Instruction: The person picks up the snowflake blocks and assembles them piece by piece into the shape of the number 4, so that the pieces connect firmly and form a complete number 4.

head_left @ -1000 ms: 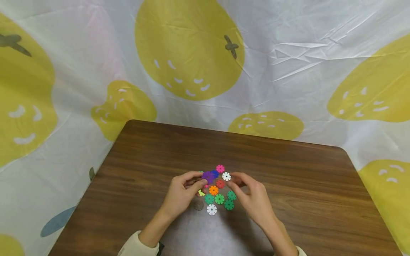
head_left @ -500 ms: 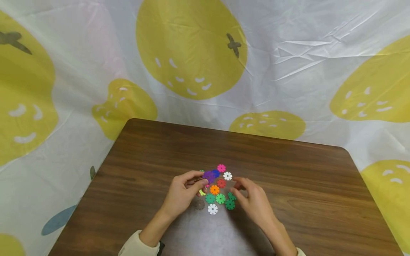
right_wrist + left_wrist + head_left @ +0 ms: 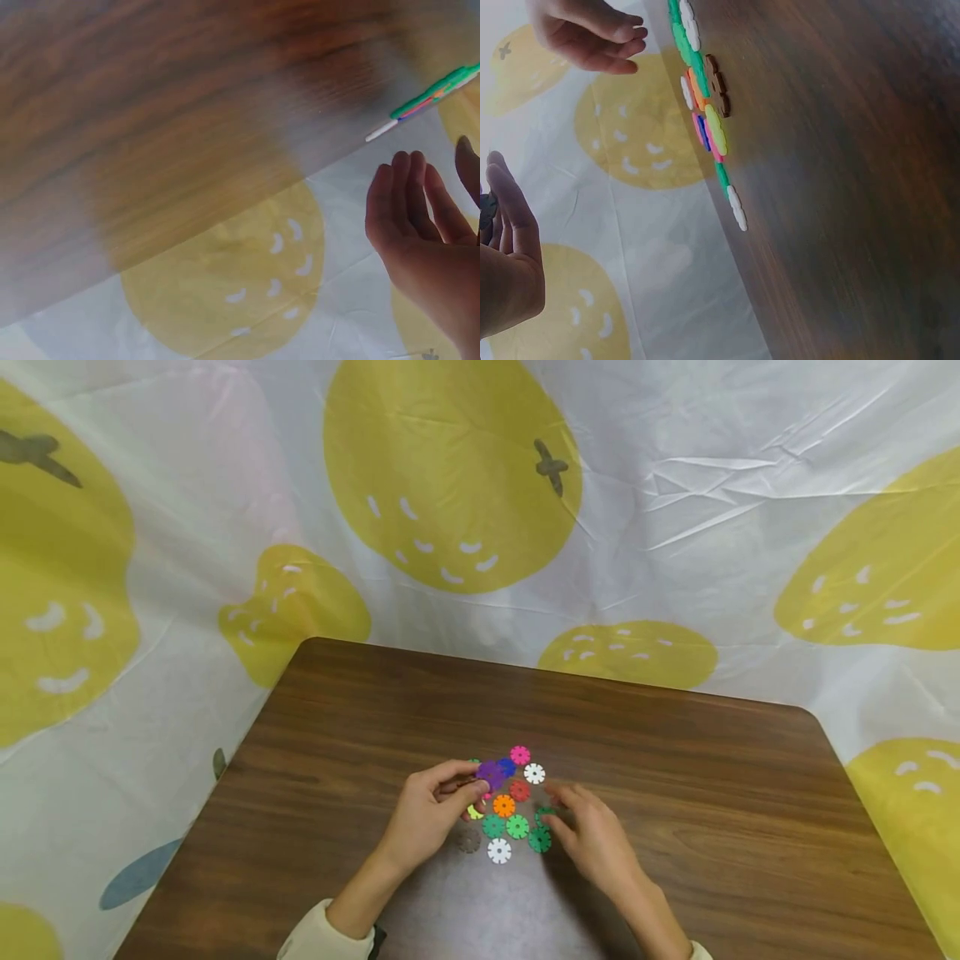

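Note:
My left hand [image 3: 431,814] pinches a purple notched disc [image 3: 491,774] between thumb and fingers, raised over the table. In the left wrist view a dark notched piece [image 3: 487,210] shows at the fingers of this hand, mostly cut off by the frame edge. My right hand [image 3: 596,835] hovers over the right side of the discs, fingers loosely bent and apart from the thumb, with nothing between them. Close to its fingertips are a green disc [image 3: 540,839], a red disc [image 3: 519,790] and a white disc [image 3: 534,773]. An orange disc [image 3: 504,806] lies between the hands.
The other flat notched discs include a pink one [image 3: 520,755], a blue one [image 3: 507,767], a light green one [image 3: 517,827], a white one [image 3: 499,851] and a brown one [image 3: 469,841]. They lie on a brown wooden table [image 3: 712,777]. A fruit-print cloth [image 3: 637,543] hangs behind.
My right hand has drawn back from beside the upper white disc, toward me and slightly right, with its fingers spreading from the thumb. The left hand keeps its hold on the purple disc.

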{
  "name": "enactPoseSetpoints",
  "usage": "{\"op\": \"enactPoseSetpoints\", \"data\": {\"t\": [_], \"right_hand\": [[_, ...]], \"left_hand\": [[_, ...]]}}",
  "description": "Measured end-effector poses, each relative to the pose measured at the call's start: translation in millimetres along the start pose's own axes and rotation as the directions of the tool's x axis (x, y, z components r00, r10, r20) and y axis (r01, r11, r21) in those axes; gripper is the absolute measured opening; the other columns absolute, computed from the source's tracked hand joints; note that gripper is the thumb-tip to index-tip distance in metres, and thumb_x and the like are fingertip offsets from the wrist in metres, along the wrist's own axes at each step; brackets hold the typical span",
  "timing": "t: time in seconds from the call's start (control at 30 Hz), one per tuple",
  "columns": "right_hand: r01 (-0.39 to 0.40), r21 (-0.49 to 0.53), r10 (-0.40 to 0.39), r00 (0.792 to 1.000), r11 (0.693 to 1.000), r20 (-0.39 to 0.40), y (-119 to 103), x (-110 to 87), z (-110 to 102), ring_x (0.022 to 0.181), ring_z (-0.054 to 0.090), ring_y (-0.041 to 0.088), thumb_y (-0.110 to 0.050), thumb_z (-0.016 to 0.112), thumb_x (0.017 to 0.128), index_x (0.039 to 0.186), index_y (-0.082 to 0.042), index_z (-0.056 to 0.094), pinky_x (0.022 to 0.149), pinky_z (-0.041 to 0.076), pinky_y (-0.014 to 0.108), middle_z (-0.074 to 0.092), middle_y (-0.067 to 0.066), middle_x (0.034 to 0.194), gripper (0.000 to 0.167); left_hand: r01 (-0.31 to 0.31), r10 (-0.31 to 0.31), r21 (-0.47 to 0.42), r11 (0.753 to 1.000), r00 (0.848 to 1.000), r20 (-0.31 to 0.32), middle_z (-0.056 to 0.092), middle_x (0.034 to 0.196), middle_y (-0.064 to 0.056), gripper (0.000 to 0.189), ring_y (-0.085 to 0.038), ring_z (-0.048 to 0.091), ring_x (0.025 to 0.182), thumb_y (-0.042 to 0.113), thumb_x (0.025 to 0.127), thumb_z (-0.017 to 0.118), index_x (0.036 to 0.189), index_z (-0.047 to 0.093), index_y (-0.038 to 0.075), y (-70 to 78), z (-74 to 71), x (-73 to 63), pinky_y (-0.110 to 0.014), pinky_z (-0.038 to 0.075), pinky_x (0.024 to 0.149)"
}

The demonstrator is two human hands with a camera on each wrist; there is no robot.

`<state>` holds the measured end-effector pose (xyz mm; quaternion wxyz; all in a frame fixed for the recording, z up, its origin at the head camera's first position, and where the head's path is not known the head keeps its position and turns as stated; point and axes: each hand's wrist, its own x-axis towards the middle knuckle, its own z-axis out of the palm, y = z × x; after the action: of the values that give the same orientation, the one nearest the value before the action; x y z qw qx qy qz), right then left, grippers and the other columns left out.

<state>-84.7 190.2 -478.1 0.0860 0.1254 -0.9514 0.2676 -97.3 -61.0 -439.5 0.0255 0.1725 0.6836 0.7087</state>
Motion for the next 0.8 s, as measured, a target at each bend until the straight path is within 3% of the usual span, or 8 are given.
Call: {"op": "enactPoseSetpoints", "data": {"t": [0.23, 0.5, 0.8], "right_hand": [[0.014, -0.065, -0.010, 0.998, 0.998, 0.065, 1.6, -0.3, 1.4, 0.106, 0.069, 0.032, -0.002, 0.081, 0.084, 0.118, -0.005, 0.074, 0.095, 0.058, 0.050, 0.072, 0.011, 0.111, 0.034], [0.030, -0.095, -0.018, 0.991, 0.995, 0.130, 1.7, 0.5, 0.5, 0.098, 0.066, 0.025, 0.000, 0.079, 0.085, 0.115, -0.008, 0.076, 0.088, 0.057, 0.045, 0.068, 0.006, 0.101, 0.031], [0.010, -0.084, 0.002, 0.989, 0.996, 0.148, 0.8, 2.5, -2.5, 0.098, 0.063, 0.021, 0.001, 0.080, 0.083, 0.098, -0.009, 0.075, 0.087, 0.057, 0.042, 0.066, 0.003, 0.098, 0.018]], "left_hand": [[-0.006, 0.006, 0.010, 1.000, 1.000, 0.006, 0.074, 0.091, -0.029, 0.025, -0.010, 0.072, 0.072, 0.004, 0.097, 0.068, 0.117, 0.068, -0.011, 2.0, 0.8, -0.1, -0.028, 0.060, 0.063], [0.018, -0.018, 0.002, 1.000, 1.000, 0.004, 0.073, 0.091, -0.030, 0.025, -0.006, 0.071, 0.071, 0.004, 0.097, 0.068, 0.117, 0.068, -0.012, 5.1, 2.3, 0.0, -0.021, 0.058, 0.063], [0.020, -0.020, 0.007, 1.000, 1.000, 0.003, 0.074, 0.092, -0.030, 0.026, -0.002, 0.070, 0.071, 0.004, 0.098, 0.067, 0.118, 0.067, -0.012, 6.3, 2.0, 2.3, -0.025, 0.060, 0.063]]}}
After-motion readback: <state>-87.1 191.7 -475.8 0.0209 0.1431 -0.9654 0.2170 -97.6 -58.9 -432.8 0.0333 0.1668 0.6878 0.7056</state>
